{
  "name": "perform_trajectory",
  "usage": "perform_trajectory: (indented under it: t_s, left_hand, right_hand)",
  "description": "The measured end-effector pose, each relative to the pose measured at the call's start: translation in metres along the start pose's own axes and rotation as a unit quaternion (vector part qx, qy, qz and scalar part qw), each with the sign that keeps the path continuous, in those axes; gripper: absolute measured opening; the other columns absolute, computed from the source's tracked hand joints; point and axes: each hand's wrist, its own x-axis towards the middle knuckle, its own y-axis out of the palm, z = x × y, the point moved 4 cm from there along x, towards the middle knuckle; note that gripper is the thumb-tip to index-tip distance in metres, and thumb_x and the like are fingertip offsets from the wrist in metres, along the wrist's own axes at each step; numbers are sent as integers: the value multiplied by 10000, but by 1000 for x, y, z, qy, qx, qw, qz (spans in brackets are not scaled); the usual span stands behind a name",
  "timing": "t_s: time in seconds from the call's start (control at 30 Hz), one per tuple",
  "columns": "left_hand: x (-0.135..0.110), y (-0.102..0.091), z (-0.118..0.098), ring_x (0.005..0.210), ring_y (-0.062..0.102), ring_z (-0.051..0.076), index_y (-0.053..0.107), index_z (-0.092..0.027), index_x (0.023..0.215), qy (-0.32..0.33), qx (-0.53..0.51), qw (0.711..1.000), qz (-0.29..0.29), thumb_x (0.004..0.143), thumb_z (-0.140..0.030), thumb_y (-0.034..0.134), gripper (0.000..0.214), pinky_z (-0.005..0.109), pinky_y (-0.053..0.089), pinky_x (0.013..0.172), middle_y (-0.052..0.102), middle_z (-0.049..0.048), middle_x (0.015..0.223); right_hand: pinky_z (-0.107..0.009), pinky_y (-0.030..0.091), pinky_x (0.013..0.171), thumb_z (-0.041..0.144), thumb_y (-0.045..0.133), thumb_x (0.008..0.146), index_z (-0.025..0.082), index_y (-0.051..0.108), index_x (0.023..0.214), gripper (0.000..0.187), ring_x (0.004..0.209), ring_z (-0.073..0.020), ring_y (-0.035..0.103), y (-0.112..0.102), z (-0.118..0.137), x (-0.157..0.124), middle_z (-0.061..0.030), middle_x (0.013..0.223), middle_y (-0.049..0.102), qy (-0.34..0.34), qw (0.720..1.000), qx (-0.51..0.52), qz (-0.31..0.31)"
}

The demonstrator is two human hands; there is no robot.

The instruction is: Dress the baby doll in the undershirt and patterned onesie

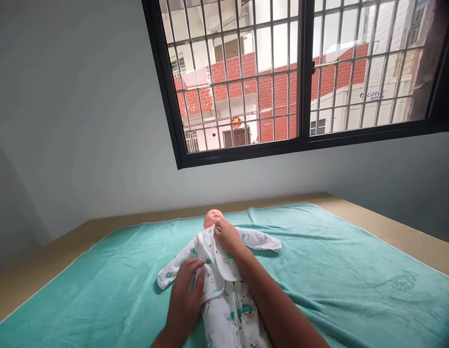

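A baby doll (212,217) lies on its back on a teal towel (319,270), dressed in a white romper (228,299) with small green prints. My left hand (184,295) grips the romper's front flap near the doll's waist, fingers curled on the fabric. My right hand (227,237) pinches the romper's collar just under the doll's chin. Both sleeves of the romper lie spread out to the sides.
The towel covers a tan bed surface (409,237) set against a grey wall. Above it is a black-framed window (304,77) with metal bars, showing a red brick building outside.
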Motion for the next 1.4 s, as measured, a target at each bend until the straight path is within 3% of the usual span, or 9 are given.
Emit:
perform_trajectory:
  t_s: [0.1,0.2,0.33,0.5,0.7,0.8,0.93,1.17,1.4]
  left_hand:
    - [21,6,26,932,642,218,672,-212,963,-122,-18,992,24,883,-356,517,226,326,529,785,686,67,1007]
    - [46,20,43,937,639,226,676,-175,962,-221,-47,973,38,828,-360,525,273,324,512,801,692,83,1008]
    - [82,45,53,715,627,188,658,-114,1069,-322,-70,939,99,778,-335,515,393,272,472,597,697,82,868]
    - [112,66,51,614,580,155,724,-132,880,-292,-79,940,155,705,-302,603,272,241,409,570,675,26,695]
    - [119,81,59,655,561,167,630,-176,621,-269,-58,956,99,696,-310,608,155,254,387,640,651,10,655]
    - [119,88,66,662,573,163,606,-178,700,-279,-81,956,44,754,-329,538,174,254,410,644,655,20,694]
    - [114,98,72,608,563,146,601,-168,820,-306,-118,945,-2,795,-370,473,240,248,431,603,640,23,693]
    - [106,99,77,665,617,160,615,-160,801,-340,-139,930,-18,785,-358,464,250,251,468,622,685,59,773]
    - [108,92,79,790,625,227,660,-158,742,-352,-52,935,-2,773,-262,508,187,302,425,728,709,105,837]
  right_hand:
    - [-235,361,658,171,456,868,184,635,773,202,728,-147,567,-5,-3,2,-25,814,670,7,1000,29,-2]
    - [-216,388,780,183,376,920,198,652,905,277,903,-144,587,-14,0,3,-30,981,684,9,998,53,-42]
    - [-221,392,775,197,361,923,189,656,881,298,897,-156,594,-16,-1,3,-51,973,690,30,996,60,-51]
    - [-234,367,680,169,455,844,182,634,753,201,778,-166,602,-8,-14,8,-45,808,692,68,996,48,-17]
    - [-222,371,680,214,484,846,188,638,802,163,788,-152,606,-9,-15,9,-34,867,691,92,995,35,9]
    - [-231,369,677,375,492,890,189,636,854,238,818,-165,605,-10,-10,9,-61,952,681,105,994,16,15]
    - [-239,338,614,532,387,929,189,624,804,435,749,-171,596,-8,-7,12,-58,838,685,114,992,-2,50]
    - [-245,317,569,473,437,896,169,648,735,403,685,-178,582,-4,-6,20,-78,768,683,94,988,-39,118]
    - [-247,317,544,452,557,810,164,650,684,328,643,-177,571,-1,-2,21,-74,714,677,64,982,-66,162]
